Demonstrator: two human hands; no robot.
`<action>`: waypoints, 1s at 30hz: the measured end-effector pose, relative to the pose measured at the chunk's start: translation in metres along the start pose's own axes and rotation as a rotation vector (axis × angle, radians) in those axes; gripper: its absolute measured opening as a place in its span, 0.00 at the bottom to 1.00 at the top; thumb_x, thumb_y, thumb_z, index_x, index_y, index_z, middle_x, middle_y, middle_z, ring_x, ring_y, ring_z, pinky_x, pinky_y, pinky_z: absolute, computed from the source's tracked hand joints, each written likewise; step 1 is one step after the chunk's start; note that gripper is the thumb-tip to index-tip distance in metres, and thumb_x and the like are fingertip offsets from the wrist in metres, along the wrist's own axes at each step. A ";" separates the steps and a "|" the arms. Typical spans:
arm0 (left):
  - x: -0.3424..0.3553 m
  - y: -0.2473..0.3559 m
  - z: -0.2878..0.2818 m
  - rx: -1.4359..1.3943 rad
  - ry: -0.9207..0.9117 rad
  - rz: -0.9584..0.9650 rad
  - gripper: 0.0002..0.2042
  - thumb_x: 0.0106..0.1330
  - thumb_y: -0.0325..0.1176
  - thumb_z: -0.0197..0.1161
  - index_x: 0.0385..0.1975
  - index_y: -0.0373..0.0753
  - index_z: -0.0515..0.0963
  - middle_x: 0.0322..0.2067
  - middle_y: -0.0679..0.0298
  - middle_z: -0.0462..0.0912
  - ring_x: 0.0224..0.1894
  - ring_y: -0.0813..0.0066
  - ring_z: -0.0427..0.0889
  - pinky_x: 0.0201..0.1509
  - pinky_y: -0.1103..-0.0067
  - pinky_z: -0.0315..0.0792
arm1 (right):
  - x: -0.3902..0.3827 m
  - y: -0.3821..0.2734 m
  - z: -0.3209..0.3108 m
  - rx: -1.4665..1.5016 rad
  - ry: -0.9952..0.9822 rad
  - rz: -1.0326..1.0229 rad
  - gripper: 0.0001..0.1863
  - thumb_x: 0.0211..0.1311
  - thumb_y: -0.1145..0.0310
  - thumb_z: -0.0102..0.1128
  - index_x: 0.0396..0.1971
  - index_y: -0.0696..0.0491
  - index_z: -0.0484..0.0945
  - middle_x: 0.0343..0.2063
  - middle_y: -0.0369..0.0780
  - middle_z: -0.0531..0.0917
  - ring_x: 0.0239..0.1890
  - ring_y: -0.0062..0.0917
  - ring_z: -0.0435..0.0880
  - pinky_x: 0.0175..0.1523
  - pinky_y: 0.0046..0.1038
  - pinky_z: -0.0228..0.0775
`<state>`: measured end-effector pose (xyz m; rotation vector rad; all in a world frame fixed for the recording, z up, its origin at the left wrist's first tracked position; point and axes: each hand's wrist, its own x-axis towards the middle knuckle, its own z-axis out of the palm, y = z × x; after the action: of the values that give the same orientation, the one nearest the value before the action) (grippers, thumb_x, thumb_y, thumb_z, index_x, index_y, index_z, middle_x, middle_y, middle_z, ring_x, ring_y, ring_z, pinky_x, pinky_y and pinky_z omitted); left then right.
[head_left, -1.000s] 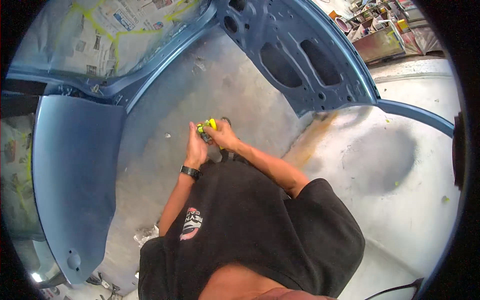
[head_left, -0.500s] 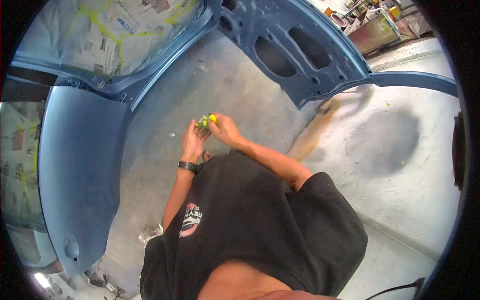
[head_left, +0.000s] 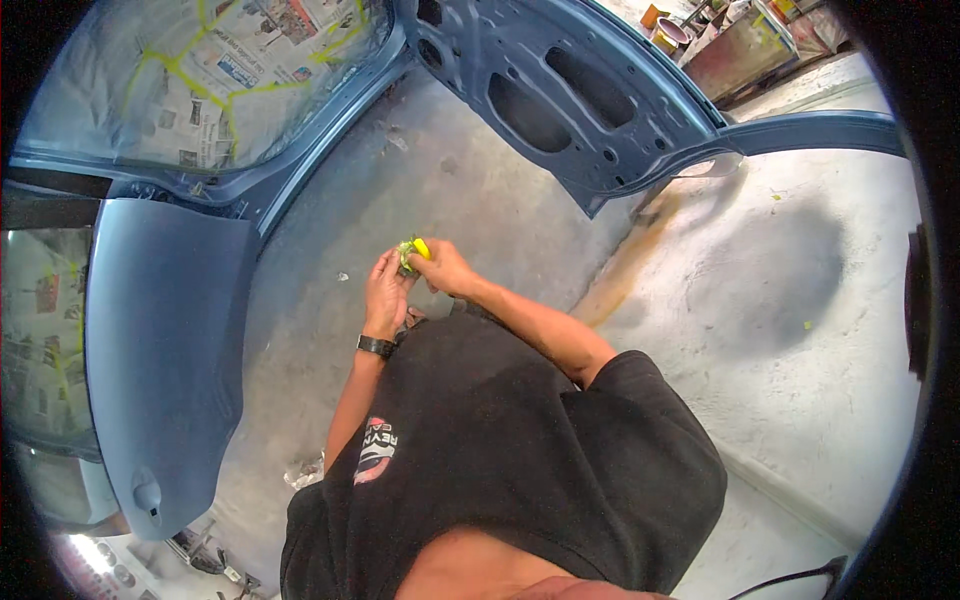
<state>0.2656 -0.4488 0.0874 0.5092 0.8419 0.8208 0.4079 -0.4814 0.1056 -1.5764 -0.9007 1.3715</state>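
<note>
One crumpled yellow-green wad [head_left: 412,251] sits between the left hand [head_left: 386,291] and the right hand [head_left: 446,269], above the grey floor [head_left: 330,200]. The right grip is narrow, pinching the wad; the left fingers meet its side, their hold unclear. A blue door [head_left: 170,340] stands at left.

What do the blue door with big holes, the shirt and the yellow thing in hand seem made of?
Door: probably painted metal; stiff pressed shapes, satin blue sheen. Shirt: likely cotton-like fabric; matte black, soft folds. Yellow thing: perhaps plastic or tape, being bright; too small to tell its finish.
</note>
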 end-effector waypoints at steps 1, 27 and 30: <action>-0.002 -0.002 0.002 0.066 -0.007 0.004 0.14 0.72 0.35 0.52 0.53 0.36 0.69 0.49 0.62 0.76 0.48 0.70 0.78 0.53 0.69 0.75 | 0.001 0.003 -0.002 -0.060 -0.004 0.003 0.15 0.60 0.61 0.56 0.31 0.61 0.75 0.14 0.41 0.76 0.12 0.24 0.76 0.18 0.30 0.67; 0.012 -0.006 0.033 0.167 0.110 0.053 0.09 0.69 0.38 0.56 0.42 0.40 0.74 0.34 0.68 0.78 0.34 0.81 0.76 0.37 0.80 0.73 | 0.000 -0.034 -0.028 0.045 0.009 -0.014 0.14 0.62 0.62 0.58 0.29 0.58 0.69 0.16 0.38 0.74 0.13 0.20 0.73 0.15 0.26 0.65; 0.024 -0.008 0.014 0.081 0.115 0.031 0.11 0.69 0.37 0.58 0.44 0.38 0.73 0.35 0.68 0.77 0.35 0.80 0.75 0.37 0.79 0.74 | 0.005 -0.030 -0.027 0.079 -0.043 -0.016 0.16 0.65 0.59 0.55 0.29 0.58 0.70 0.16 0.38 0.75 0.12 0.20 0.73 0.15 0.25 0.66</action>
<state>0.2900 -0.4355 0.0791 0.5512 0.9782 0.8530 0.4354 -0.4689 0.1331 -1.4818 -0.8724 1.4175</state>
